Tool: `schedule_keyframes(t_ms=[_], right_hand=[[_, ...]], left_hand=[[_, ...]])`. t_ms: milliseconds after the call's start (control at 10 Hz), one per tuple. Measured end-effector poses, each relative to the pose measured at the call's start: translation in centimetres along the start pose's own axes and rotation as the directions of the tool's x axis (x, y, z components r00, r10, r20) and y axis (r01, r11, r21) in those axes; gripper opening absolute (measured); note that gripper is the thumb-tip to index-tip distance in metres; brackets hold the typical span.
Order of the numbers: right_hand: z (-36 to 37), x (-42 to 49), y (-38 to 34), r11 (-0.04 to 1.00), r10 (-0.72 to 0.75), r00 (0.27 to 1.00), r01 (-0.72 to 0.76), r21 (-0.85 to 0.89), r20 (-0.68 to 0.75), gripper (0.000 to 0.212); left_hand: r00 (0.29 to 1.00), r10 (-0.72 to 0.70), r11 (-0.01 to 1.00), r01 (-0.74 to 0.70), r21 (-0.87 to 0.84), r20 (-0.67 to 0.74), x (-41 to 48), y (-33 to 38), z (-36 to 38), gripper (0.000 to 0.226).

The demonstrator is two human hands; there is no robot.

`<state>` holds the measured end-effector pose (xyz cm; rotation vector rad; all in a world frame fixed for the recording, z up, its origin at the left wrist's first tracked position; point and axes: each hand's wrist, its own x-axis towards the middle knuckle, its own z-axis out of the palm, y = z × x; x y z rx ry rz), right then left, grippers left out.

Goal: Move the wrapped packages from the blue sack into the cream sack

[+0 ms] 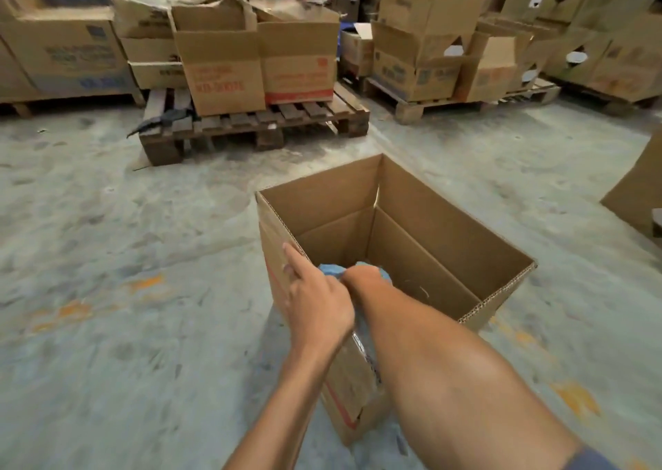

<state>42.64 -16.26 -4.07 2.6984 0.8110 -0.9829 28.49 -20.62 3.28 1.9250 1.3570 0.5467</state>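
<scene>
An open cardboard box point(422, 219) stands on the concrete floor right in front of me. Blue sack material point(331, 270) bunches up inside it at the near left corner. My left hand point(315, 301) is at the box's left rim, index finger stretched along the cardboard edge, the other fingers curled toward the blue material. My right hand point(361, 278) reaches down into the box and grips the blue material, its fingers mostly hidden. No cream sack and no wrapped packages show in this view.
A wooden pallet point(250, 126) with printed cartons point(222, 65) lies beyond the box. More stacked cartons on pallets line the back and right point(430, 47). Another cardboard box point(637, 190) juts in at the right edge. Bare concrete floor point(125, 237) spreads to the left.
</scene>
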Motion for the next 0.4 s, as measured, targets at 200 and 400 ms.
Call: schedule_keyframes(t_ms=[200, 400], right_hand=[[-0.7, 1.5, 0.5, 0.987, -0.002, 0.993, 0.021, -0.159, 0.121, 0.077], [-4.6, -5.4, 2.5, 0.949, -0.297, 0.953, 0.288, -0.129, -0.061, 0.069]], left_hand=[[0.998, 0.008, 1.0, -0.007, -0.017, 0.062, 0.6, -0.3, -0.5, 0.072], [0.977, 0.025, 0.996, -0.007, -0.084, 0.211, 1.0, -1.3, -2.6, 0.076]])
